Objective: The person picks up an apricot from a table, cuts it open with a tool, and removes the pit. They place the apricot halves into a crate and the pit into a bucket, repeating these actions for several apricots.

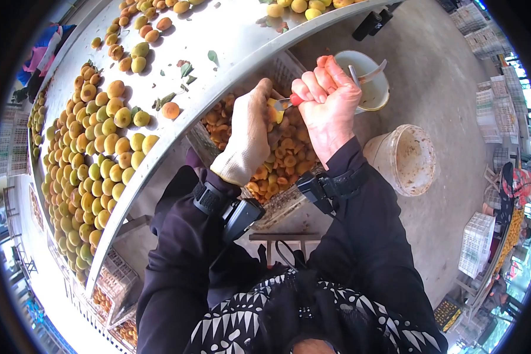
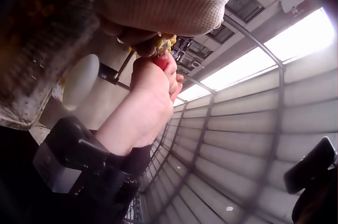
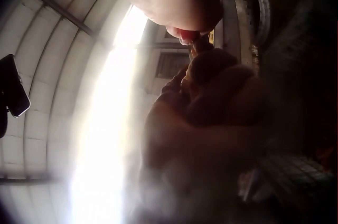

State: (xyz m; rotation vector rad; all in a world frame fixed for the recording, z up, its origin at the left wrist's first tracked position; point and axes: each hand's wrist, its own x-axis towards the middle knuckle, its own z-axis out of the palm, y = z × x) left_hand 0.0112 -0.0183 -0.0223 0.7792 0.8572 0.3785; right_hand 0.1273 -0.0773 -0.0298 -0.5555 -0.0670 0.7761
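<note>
My left hand [image 1: 249, 133], in a white knit glove, holds a yellow apricot [image 1: 274, 112] at its fingertips, over a crate of halved apricots [image 1: 286, 159]. Bare and curled, my right hand [image 1: 330, 103] grips the red handle [image 1: 296, 100] of a small knife, whose metal blade [image 1: 284, 104] meets the fruit. From the left wrist view, the red handle [image 2: 160, 63] shows between the right fingers, close under the glove [image 2: 163, 5]. Shadow darkens the left hand [image 3: 206, 102] in the right wrist view, and most of the fruit is hidden there.
A metal-edged table [image 1: 218, 97] to the left bears many whole apricots [image 1: 88, 171] and some leaves [image 1: 186, 69]. Right of the crate stand a pale bucket [image 1: 379, 97] and a stained white bucket [image 1: 416, 159]. Stacked plastic crates [image 1: 495, 106] line the far right.
</note>
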